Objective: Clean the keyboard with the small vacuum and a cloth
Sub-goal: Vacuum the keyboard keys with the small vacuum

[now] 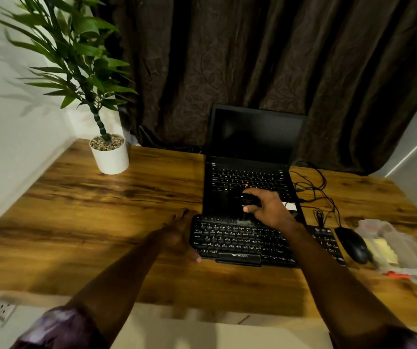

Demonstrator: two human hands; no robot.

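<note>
Left hand [179, 230], fingers nearly straight, rests against the left end of the black keyboard [242, 241], which lies on the wooden desk [89, 222] with its long axis running left to right, just in front of the open laptop [252, 137]. The small vacuum [246, 200], dark and blurred, sits over the keyboard's far rows, gripped from above by the right hand [271, 209]. Any sweep would likely run along that axis.
</note>
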